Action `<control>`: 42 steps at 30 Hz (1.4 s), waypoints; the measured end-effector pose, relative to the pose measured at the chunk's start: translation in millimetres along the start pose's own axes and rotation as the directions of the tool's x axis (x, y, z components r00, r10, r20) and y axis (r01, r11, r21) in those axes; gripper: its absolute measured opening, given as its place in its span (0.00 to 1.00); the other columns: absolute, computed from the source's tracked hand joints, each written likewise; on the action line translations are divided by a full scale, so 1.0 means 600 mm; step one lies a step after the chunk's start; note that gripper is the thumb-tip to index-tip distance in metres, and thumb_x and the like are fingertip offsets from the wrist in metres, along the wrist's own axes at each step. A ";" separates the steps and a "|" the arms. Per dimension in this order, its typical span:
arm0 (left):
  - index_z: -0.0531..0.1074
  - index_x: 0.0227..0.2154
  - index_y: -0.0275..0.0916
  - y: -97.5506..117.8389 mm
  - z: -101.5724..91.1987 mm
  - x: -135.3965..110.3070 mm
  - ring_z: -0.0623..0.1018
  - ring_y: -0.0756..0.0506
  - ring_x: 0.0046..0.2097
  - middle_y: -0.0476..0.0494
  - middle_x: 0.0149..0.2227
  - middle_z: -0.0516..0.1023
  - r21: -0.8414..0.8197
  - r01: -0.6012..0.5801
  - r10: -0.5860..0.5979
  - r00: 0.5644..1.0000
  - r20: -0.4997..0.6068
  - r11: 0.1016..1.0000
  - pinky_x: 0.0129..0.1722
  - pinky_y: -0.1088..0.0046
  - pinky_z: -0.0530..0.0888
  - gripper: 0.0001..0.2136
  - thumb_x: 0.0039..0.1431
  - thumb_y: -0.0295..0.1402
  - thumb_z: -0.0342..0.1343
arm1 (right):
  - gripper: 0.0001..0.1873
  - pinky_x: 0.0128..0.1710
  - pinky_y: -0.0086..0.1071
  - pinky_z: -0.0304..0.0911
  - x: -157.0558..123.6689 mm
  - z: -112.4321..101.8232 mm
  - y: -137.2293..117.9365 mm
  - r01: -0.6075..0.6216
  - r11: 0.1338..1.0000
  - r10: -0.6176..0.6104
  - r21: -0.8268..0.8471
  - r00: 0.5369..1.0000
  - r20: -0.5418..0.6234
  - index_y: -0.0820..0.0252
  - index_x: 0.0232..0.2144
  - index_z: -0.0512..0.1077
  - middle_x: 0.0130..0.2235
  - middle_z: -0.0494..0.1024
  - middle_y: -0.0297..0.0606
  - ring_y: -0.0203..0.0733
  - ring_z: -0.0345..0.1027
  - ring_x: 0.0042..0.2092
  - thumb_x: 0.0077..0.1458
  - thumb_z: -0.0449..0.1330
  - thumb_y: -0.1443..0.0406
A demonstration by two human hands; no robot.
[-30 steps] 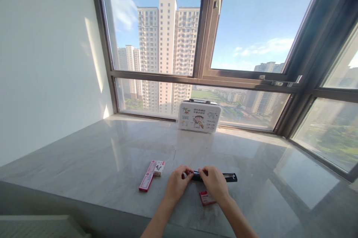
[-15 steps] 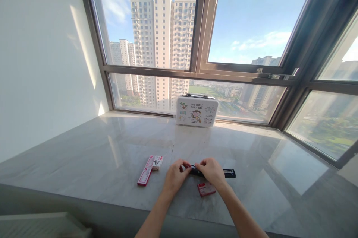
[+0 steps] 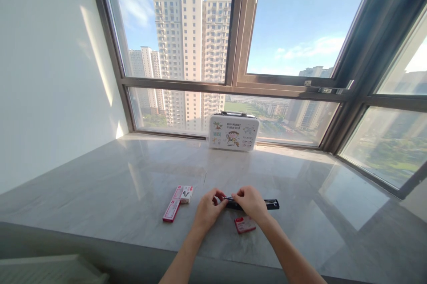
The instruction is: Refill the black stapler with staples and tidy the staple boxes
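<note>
A black stapler [image 3: 272, 204] lies opened out lengthwise on the stone sill, its metal parts showing at the right end. At its left end my left hand [image 3: 207, 214] pinches with thumb and fingertips. My right hand [image 3: 252, 205] covers the stapler's middle, fingers closed on it, thumb and forefinger near a thin metal piece along the left half. What exactly lies between the fingertips is hidden. Just below the right hand sits a small red-and-pink box [image 3: 245, 225], apart from the stapler.
To the left lie a long pink-and-white box [image 3: 171, 211] and a small white box [image 3: 187, 194] with a dark picture on it. A white printed case [image 3: 233, 134] with a handle stands against the window. The sill's front edge [image 3: 133, 240] runs below my forearms.
The view has shifted slightly. Both hands keep nearly the same place on the stapler, and the thin metal piece by the left fingertips shows a little more.
</note>
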State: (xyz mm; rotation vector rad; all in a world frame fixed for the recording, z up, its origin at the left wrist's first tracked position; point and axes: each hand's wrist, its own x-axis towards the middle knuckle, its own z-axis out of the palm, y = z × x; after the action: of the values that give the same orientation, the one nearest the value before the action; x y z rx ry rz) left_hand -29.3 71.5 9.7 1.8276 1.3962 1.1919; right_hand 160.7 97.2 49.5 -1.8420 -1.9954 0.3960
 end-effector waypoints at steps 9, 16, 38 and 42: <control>0.78 0.38 0.43 0.003 0.000 0.002 0.74 0.47 0.33 0.50 0.35 0.79 0.018 -0.001 0.000 1.000 0.019 1.000 0.34 0.73 0.67 0.10 0.59 0.40 0.56 | 0.22 0.28 0.32 0.49 -0.009 0.010 -0.010 -0.036 0.997 0.028 -0.074 0.995 -0.100 0.56 0.26 0.80 0.29 0.80 0.42 0.45 0.73 0.32 0.60 0.58 0.49; 0.77 0.37 0.43 0.006 -0.003 0.001 0.74 0.47 0.33 0.50 0.34 0.79 0.014 -0.003 0.003 1.000 0.014 1.000 0.34 0.73 0.67 0.08 0.59 0.38 0.56 | 0.21 0.28 0.32 0.53 -0.021 0.005 -0.016 -0.064 0.998 0.066 0.030 0.993 -0.095 0.53 0.23 0.81 0.27 0.81 0.41 0.46 0.75 0.33 0.57 0.60 0.48; 0.81 0.37 0.42 -0.002 -0.003 0.003 0.76 0.46 0.34 0.47 0.36 0.81 -0.071 0.010 -0.009 1.000 0.016 0.997 0.36 0.72 0.71 0.11 0.56 0.41 0.60 | 0.21 0.28 0.29 0.54 -0.029 0.001 0.004 0.054 0.981 -0.046 0.185 0.998 -0.048 0.56 0.25 0.82 0.23 0.79 0.36 0.43 0.74 0.30 0.57 0.60 0.50; 0.80 0.36 0.42 -0.005 0.000 0.004 0.76 0.46 0.33 0.47 0.35 0.81 -0.067 0.037 -0.035 0.999 0.030 0.997 0.35 0.72 0.70 0.11 0.57 0.42 0.59 | 0.18 0.30 0.29 0.56 -0.029 -0.003 -0.001 0.096 0.970 -0.083 0.222 0.994 -0.066 0.55 0.25 0.82 0.23 0.79 0.35 0.42 0.73 0.29 0.57 0.61 0.52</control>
State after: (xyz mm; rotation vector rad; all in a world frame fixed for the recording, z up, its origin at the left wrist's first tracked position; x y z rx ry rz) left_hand -30.5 74.6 8.2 1.7594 1.3515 1.1761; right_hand 162.1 79.9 49.9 -1.6017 -1.9017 0.5144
